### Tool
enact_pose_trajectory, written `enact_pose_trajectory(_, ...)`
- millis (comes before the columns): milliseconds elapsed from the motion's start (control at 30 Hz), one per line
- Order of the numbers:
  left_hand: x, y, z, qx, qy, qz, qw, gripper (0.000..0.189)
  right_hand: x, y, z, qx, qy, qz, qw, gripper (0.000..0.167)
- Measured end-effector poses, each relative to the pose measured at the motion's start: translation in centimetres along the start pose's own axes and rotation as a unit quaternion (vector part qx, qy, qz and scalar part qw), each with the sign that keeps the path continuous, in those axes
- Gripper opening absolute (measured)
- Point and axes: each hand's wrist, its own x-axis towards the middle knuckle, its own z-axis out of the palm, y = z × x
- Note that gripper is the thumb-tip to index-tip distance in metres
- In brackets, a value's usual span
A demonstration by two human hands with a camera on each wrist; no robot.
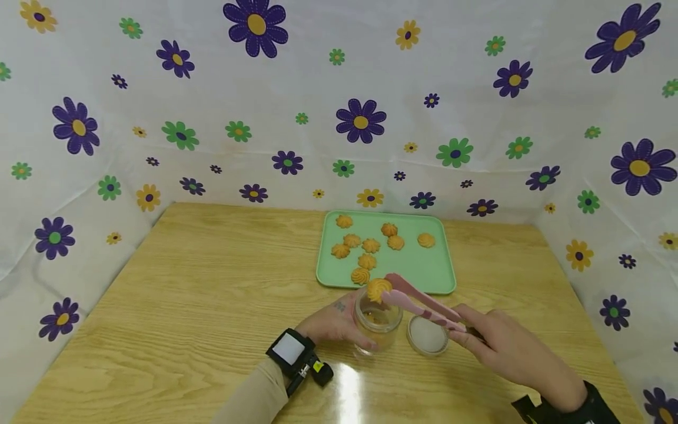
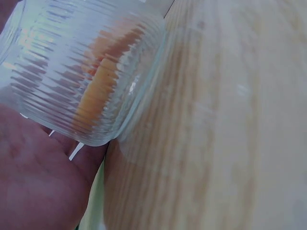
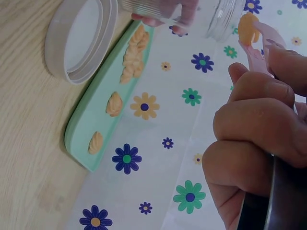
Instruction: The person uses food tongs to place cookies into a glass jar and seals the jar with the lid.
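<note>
My left hand (image 1: 339, 321) grips a clear ribbed glass jar (image 2: 57, 76) from its left side, thumb in front. Inside the jar, cookies (image 2: 98, 91) lie near the bottom. With my right hand (image 1: 500, 347) I hold pink tongs (image 1: 424, 306), fingers curled round them. Between the tong tips is a swirled butter cookie (image 1: 379, 290), just above the jar's open mouth. In the right wrist view the same cookie (image 3: 248, 29) shows beyond the jar rim. Behind the jar lies a light green tray (image 1: 424, 271) with several more cookies (image 1: 371, 245).
A round whitish lid (image 1: 428, 335) lies on the wooden table (image 1: 212, 282), just right of the jar. Flower-patterned white cloth (image 1: 296, 76) stands behind the table and along both sides.
</note>
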Motion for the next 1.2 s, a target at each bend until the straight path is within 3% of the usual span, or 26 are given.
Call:
enact_pose_trajectory(133, 0.06, -0.04, -0.1, -0.007, 0.002, -0.007, 0.9999, 0.097, -0.36, -0.12, 0.23, 0.0, -0.003, -0.001, 1.0, 0.004)
enact_pose_trajectory(367, 0.2, -0.08, -0.23, -0.01, -0.001, 0.002, 0.9999, 0.096, -0.3, -0.11, 0.42, 0.012, -0.01, -0.006, 0.9999, 0.003)
enact_pose_trajectory(600, 0.06, 0.13, -0.28, -0.018, 0.0, -0.009, 0.9998, 0.095, -0.32, -0.11, 0.6, 0.007, -0.023, 0.004, 0.9997, 0.002)
enact_pose_trajectory(1200, 0.04, 0.1, -0.21, 0.005, -0.007, -0.001, 1.0, 0.097, -0.07, 0.15, 0.6, 0.002, -0.028, 0.003, 0.9996, 0.011)
